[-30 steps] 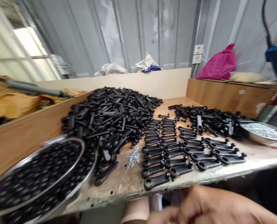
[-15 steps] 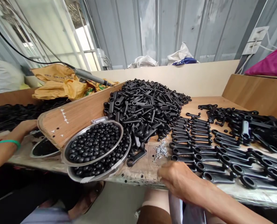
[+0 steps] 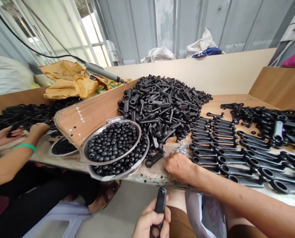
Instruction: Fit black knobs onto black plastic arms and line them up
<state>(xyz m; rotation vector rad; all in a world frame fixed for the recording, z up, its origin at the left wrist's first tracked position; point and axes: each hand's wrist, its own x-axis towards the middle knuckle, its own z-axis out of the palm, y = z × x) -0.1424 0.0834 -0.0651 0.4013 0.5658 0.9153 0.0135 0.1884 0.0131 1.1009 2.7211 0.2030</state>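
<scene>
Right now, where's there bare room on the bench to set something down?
Bare wood shows at the back, bordered by the big handle pile, the smaller pile and the cream panel. A narrow front strip is mostly bare between the bowls and your right hand. It's crowded right of that hand, with rows of handles.

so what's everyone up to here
The person's left hand holds a black handle, and their right hand is down at a pile of silver pins. Rows of handles with knobs lie to the right; loose handles are heaped behind. Black balls fill metal bowls to the left. Farther left, a co-worker's hand grips a black part.
</scene>
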